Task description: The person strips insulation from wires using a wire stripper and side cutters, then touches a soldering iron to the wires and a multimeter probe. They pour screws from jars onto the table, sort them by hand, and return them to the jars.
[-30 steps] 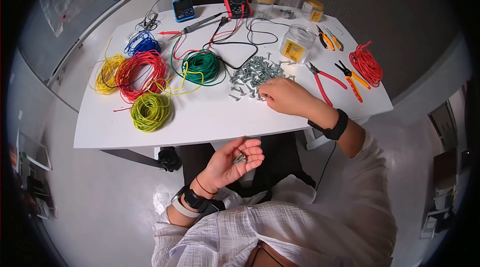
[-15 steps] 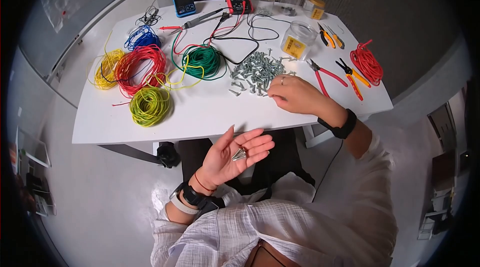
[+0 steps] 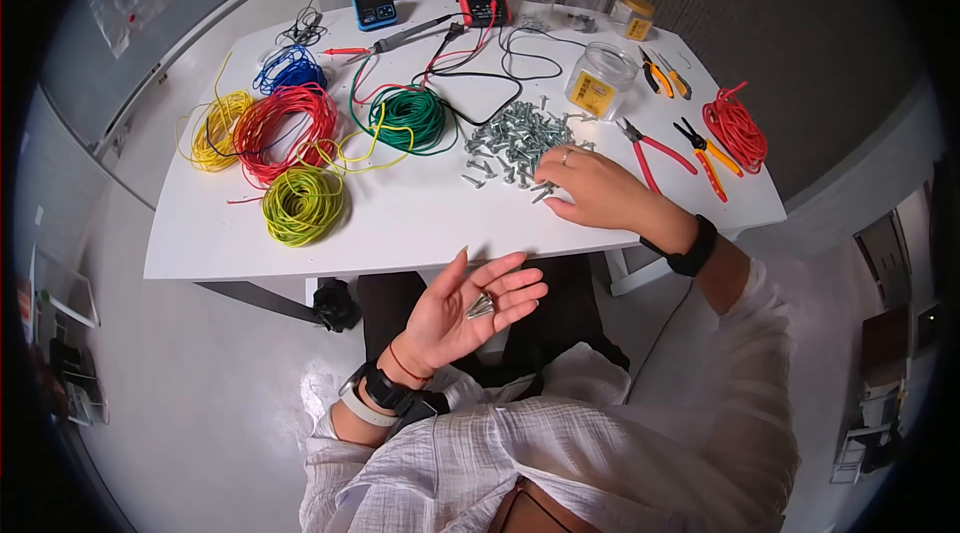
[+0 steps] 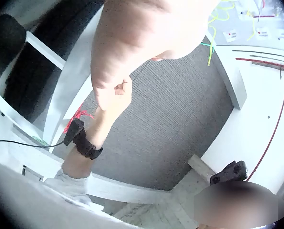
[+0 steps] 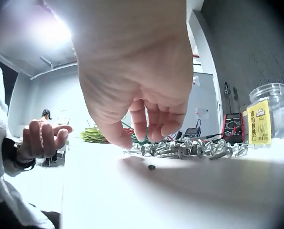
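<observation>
At the near right fringe of the jumbled heap of silver metal screws [image 3: 515, 138] on the white bench [image 3: 400, 228], a loose screw [image 3: 543, 193], long axis slanting near-left to far-right, with the right hand [image 3: 600, 191] nearer, thumb and fingertips apart, bent downward; contact impossible to tell. On the body side of the heap, the left hand [image 3: 445, 321], palm up, fingers spread under a few silver screws [image 3: 480, 306].

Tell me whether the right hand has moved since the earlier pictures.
Yes: the right hand has shifted slightly to the right, judged against the red-handled pliers.
</observation>
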`<state>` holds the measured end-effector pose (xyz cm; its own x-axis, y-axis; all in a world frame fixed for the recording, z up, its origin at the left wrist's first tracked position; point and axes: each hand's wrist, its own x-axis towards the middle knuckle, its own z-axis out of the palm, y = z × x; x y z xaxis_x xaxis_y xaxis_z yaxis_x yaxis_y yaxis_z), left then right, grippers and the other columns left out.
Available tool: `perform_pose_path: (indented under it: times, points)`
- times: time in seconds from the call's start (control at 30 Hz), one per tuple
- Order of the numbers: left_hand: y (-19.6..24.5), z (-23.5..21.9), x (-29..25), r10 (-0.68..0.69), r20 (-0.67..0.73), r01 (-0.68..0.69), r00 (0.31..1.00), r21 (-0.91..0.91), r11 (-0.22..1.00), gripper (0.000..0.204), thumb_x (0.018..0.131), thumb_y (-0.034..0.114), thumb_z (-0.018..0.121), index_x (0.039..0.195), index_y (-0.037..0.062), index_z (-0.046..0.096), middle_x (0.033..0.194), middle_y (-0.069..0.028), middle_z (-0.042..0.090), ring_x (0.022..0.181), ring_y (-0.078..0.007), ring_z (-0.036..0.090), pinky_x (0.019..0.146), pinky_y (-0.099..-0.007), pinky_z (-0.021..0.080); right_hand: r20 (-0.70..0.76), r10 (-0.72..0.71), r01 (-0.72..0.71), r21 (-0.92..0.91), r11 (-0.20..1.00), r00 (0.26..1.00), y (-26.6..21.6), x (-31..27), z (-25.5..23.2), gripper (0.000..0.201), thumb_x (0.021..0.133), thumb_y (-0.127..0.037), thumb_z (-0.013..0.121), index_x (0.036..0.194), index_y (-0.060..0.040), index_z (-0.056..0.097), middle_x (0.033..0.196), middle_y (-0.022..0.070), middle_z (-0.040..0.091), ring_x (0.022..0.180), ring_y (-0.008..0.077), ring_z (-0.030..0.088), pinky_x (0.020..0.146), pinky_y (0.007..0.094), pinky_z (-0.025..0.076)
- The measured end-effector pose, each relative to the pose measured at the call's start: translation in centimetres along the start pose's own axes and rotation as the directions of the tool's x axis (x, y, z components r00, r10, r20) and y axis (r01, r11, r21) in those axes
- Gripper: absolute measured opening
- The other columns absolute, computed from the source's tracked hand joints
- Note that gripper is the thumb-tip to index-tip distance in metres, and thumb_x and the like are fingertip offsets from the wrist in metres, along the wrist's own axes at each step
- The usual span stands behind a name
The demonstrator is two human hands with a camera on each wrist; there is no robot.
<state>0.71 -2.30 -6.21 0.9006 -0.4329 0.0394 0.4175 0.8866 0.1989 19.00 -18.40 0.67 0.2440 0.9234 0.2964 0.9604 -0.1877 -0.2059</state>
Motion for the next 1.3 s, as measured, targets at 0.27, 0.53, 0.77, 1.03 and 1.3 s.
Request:
perform_pose_path:
  times: [0.27, 0.53, 0.77, 1.03, 1.3]
  points:
    - [-0.1, -1.3, -0.1, -0.023, 0.045, 0.025, 0.999, -0.04, 0.999, 0.057, 0.095, 0.041, 0.023, 0.128, -0.0039, 0.034, 0.124, -0.0209, 0.044, 0.12, -0.0336, 0.039, 0.103, -0.0406, 0.029, 0.208, 0.065, -0.02, -0.215, 0.977, 0.976, 0.2, 0.6, 0.0, 0.012, 0.066, -0.005, 0.059, 0.077, -0.0023, 0.055, 0.083, 0.0116, 0.056, 0.086, 0.0279, 0.055, 0.075, 0.0374, 0.045]
    - [0.0, -0.9, 1.2, -0.13, -0.042, 0.129, 0.991, -0.02, 0.991, 0.054, 0.094, 0.036, 0.028, 0.124, -0.0085, 0.036, 0.119, -0.0248, 0.046, 0.117, -0.0358, 0.041, 0.102, -0.0416, 0.032, 0.195, 0.043, 0.015, -0.285, 0.958, 0.98, -0.7, 1.1, -0.2, 0.009, 0.064, -0.004, 0.057, 0.072, -0.0036, 0.054, 0.071, 0.01, 0.057, 0.071, 0.0286, 0.057, 0.064, 0.0394, 0.045]
    - [0.1, 0.4, 2.7, -0.113, -0.019, 0.112, 0.993, -0.063, 0.992, 0.047, 0.095, 0.03, 0.027, 0.121, -0.0081, 0.039, 0.12, -0.0231, 0.046, 0.114, -0.0341, 0.045, 0.098, -0.0414, 0.038, 0.089, -0.025, 0.006, 0.208, 0.978, 0.996, -6.4, -0.1, -1.9, 0.016, 0.066, -0.01, 0.062, 0.081, -0.0059, 0.058, 0.073, 0.0076, 0.057, 0.069, 0.0267, 0.056, 0.063, 0.0346, 0.046]
    - [0.7, 0.2, 2.3, -0.086, -0.239, 0.074, 0.967, -0.062, 0.995, 0.035, 0.094, 0.024, 0.032, 0.107, -0.0029, 0.051, 0.106, -0.0164, 0.055, 0.098, -0.0268, 0.056, 0.084, -0.0369, 0.049, -0.109, 0.206, -0.176, 0.232, 0.957, 0.973, -4.5, 0.7, -2.4, 0.02, 0.068, -0.012, 0.065, 0.086, -0.0049, 0.062, 0.072, 0.0085, 0.059, 0.068, 0.0258, 0.058, 0.065, 0.0338, 0.048]
    - [1.2, 1.1, 1.6, -0.076, -0.187, 0.065, 0.979, -0.067, 0.996, 0.029, 0.093, 0.022, 0.036, 0.09, 0.0, 0.055, 0.069, -0.002, 0.041, 0.055, -0.0097, 0.034, 0.046, -0.0205, 0.03, -0.08, 0.329, -0.33, -0.003, 0.944, 0.941, -1.4, 3.2, 1.6, 0.015, 0.07, -0.016, 0.062, 0.077, -0.0021, 0.06, 0.073, 0.0135, 0.061, 0.071, 0.031, 0.059, 0.064, 0.0382, 0.047]
